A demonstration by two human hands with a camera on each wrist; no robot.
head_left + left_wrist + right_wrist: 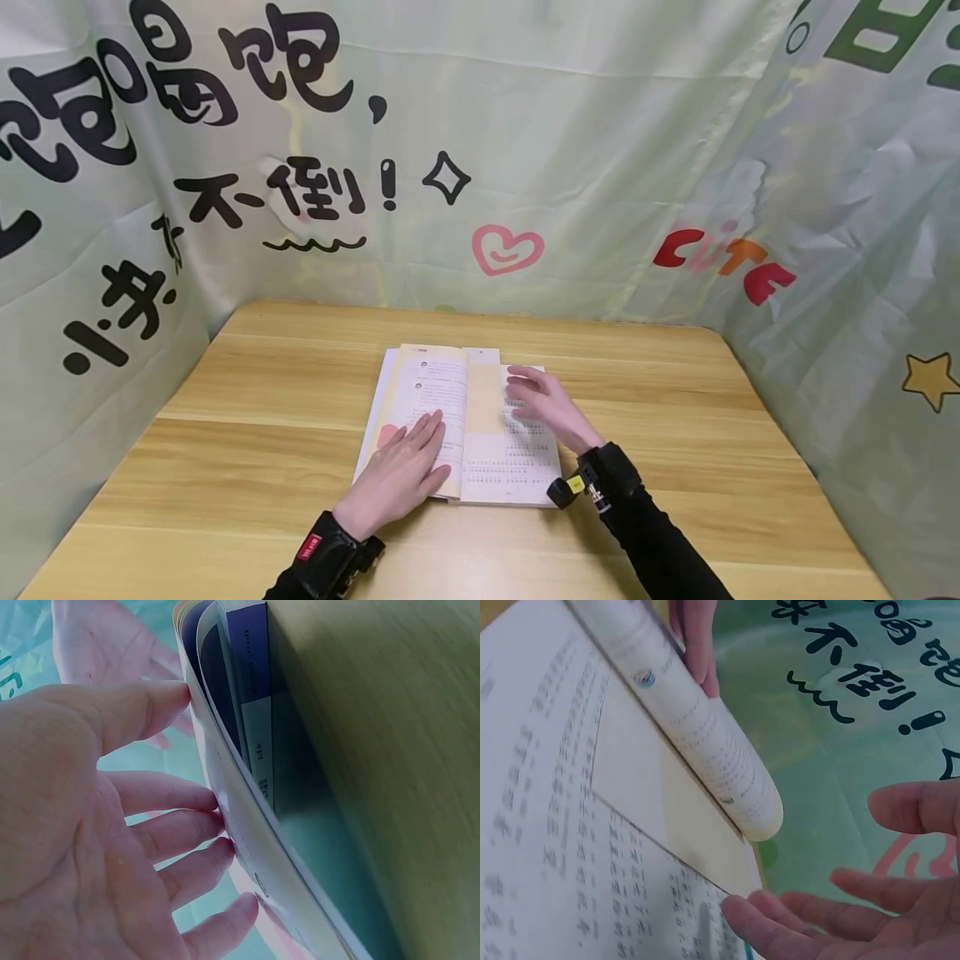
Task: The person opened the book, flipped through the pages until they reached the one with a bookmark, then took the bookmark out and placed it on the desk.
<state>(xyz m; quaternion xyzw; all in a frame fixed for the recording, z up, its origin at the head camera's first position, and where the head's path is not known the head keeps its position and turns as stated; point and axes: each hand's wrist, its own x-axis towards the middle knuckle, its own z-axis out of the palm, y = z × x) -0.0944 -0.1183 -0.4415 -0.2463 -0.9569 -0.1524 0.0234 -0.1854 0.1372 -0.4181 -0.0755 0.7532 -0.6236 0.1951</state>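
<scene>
An open book (pixel 517 477) lies on the table, its pages printed with text. My left hand (pixel 405 468) rests on the left page with fairly straight fingers and holds nothing. In the left wrist view, the fingertips press that page, and the book's spine (pixel 253 682) with a purple part shows beneath. My right hand (pixel 551 404) is over the upper right page, fingers spread and loosely bent, with nothing in them. Whether a fingertip touches the page, I cannot tell. Near the gutter is a plain cream-coloured piece of paper (pixel 686 821) on the right page.
The wooden table (pixel 300 358) carries the book near its middle. Behind and at both sides hangs a pale green printed cloth (pixel 600 150) with black characters and a pink heart. Both wrists wear black straps with small devices.
</scene>
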